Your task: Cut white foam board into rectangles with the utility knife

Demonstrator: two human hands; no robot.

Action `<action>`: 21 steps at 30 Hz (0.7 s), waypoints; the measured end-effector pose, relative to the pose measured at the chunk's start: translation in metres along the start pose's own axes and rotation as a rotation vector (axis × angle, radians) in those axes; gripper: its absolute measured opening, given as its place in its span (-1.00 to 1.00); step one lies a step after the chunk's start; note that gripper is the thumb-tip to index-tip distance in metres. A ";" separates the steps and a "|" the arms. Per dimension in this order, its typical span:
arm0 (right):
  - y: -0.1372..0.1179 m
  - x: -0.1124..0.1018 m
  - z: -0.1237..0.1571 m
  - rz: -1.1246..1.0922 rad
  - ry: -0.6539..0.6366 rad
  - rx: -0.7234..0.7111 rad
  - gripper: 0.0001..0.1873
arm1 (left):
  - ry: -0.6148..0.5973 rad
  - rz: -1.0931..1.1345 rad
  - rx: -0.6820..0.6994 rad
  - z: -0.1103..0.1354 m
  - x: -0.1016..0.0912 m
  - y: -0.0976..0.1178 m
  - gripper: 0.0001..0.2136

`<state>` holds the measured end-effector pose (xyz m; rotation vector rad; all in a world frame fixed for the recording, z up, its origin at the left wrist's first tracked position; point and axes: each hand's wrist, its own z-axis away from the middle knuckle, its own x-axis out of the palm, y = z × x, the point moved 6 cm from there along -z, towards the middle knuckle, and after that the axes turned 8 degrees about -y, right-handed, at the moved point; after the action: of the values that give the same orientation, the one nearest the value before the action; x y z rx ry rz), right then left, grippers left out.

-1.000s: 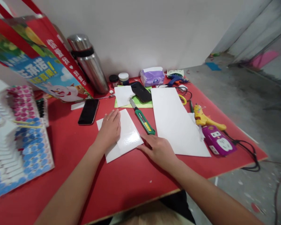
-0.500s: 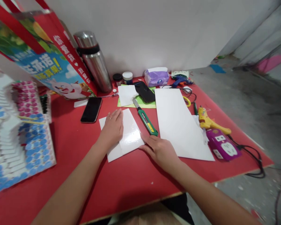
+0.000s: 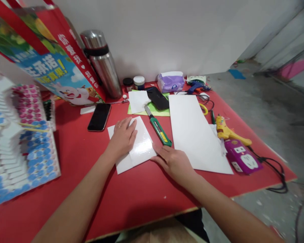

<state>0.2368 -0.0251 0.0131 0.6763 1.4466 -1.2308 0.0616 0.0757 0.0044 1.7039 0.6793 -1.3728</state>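
My left hand lies flat, fingers stretched out, on a small glossy white sheet on the red table. My right hand rests palm down at that sheet's right corner, its fingertips touching the edge. Just beyond the right hand's fingers lies a green utility knife. A long white board lies to the right of the knife.
A black phone, a steel flask, a red printed bag and a blue-dotted paper model stand left. A yellow glue gun, purple power strip, tissue pack, jars and green mat lie behind and right.
The view shifted slightly. My left hand slid a little to the right across the small white sheet. My right hand stayed at the sheet's corner.
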 end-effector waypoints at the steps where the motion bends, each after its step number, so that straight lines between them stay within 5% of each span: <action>1: 0.000 0.000 0.000 0.002 0.004 -0.001 -0.50 | 0.004 0.001 0.003 0.000 0.000 0.000 -0.55; 21: -0.001 0.000 -0.001 0.035 -0.024 0.010 -0.50 | -0.037 -0.102 -0.072 -0.003 -0.004 0.014 -0.54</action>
<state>0.2356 -0.0240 0.0131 0.6893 1.4041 -1.2160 0.0736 0.0708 0.0121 1.6027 0.7945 -1.4292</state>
